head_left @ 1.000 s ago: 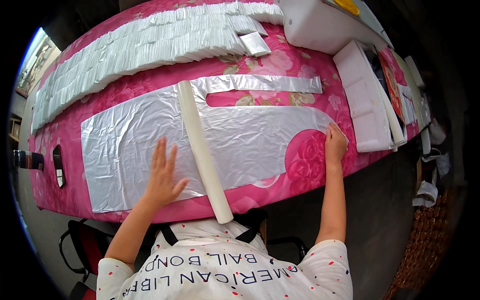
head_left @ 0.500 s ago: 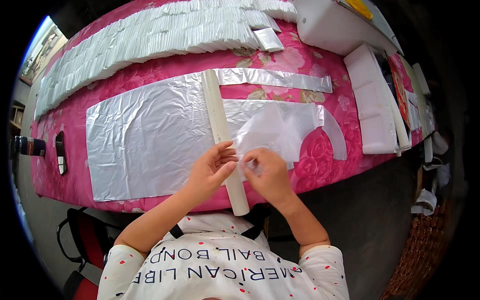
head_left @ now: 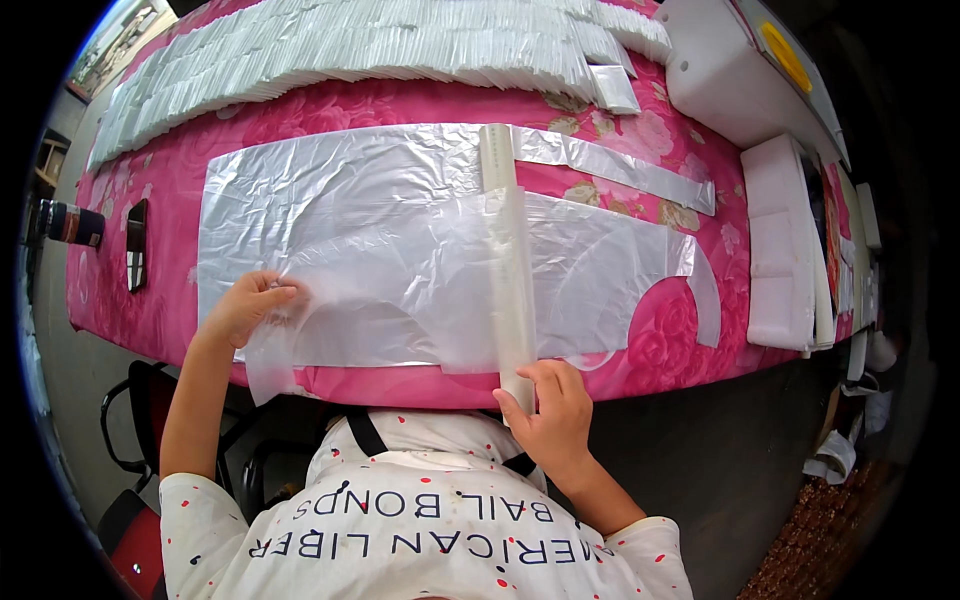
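Note:
A silvery plastic sheet (head_left: 310, 190) lies flat on the pink flowered tablecloth. Across it, running from far to near, rests a long pale tube (head_left: 495, 160). A thin translucent film (head_left: 400, 270) spreads over the tube and the silvery sheet to the left. My left hand (head_left: 250, 305) pinches the film's left end, and a piece of it hangs past the table edge. At the tube's near end, my right hand (head_left: 550, 408) has its thumb and fingers closed around it. Right of the tube lie a silvery strip (head_left: 620, 168) and more silvery sheet with a curved cut-out.
Dense rows of white packets (head_left: 350, 60) line the far side. A phone (head_left: 137, 245) and a dark jar (head_left: 72, 222) sit at the left. White foam pieces (head_left: 778, 240) and a white box (head_left: 710, 60) stand right. A red-and-black chair (head_left: 140, 540) is below left.
My hands were together over the tube with the bunched film. My left hand has drawn the film out leftward. My right hand has moved down to the tube's near end.

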Demonstrator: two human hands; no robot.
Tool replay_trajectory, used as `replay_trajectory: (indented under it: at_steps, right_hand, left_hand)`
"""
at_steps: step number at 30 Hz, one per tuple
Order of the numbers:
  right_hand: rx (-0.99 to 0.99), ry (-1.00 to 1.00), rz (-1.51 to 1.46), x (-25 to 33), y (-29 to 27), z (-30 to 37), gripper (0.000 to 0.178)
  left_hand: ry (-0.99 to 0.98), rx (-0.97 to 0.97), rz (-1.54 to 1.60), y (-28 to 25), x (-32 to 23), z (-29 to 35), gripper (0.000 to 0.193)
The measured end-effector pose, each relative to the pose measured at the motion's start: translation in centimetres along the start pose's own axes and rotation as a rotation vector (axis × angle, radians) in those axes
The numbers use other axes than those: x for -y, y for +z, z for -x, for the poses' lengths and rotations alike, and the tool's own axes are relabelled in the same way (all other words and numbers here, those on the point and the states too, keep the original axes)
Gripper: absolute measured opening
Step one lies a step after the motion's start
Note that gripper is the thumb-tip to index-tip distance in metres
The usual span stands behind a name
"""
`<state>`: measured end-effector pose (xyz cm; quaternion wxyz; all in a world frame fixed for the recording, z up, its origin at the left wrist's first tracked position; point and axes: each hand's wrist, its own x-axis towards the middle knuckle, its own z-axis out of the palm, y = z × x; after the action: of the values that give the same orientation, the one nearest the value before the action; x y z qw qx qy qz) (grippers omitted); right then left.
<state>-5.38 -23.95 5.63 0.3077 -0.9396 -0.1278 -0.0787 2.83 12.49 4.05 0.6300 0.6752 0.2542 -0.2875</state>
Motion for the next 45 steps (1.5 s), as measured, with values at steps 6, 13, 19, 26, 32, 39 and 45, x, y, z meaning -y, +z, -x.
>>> replay_trajectory:
  at_steps: [6, 13, 19, 26, 32, 39, 45]
  right_hand:
    - [0.151, -0.068, -0.342, 4.1, 2.1, -3.4, 0.034]
    - [0.186, -0.131, -0.631, 5.4, 5.8, -6.8, 0.026]
    - [0.214, 0.152, -0.770, 0.5, 3.4, -7.8, 0.011]
    - [-0.195, 0.533, -0.485, -18.6, -7.3, -6.4, 0.009]
    - [-0.768, 0.485, 0.133, -19.9, -13.2, -4.3, 0.018]
    - [0.273, 0.450, 0.007, -1.7, -2.2, 1.0, 0.045]
    - [0.597, 0.572, -0.110, 0.0, 0.5, 1.8, 0.044]
  left_hand:
    - [0.140, 0.185, -0.083, 4.1, 0.2, 1.0, 0.011]
    - [0.183, 0.467, 0.118, 9.9, 0.5, 0.9, 0.024]
    - [0.162, 0.337, 0.255, 6.7, 2.7, -0.9, 0.032]
    - [0.081, 0.152, 0.248, -0.5, 3.4, -2.6, 0.030]
    - [0.231, -0.190, -0.320, -4.3, 3.0, -1.5, 0.022]
    - [1.073, -0.455, -0.961, 5.9, -1.0, 1.7, 0.040]
    - [1.134, -0.063, -0.722, 16.5, 0.8, -1.9, 0.050]
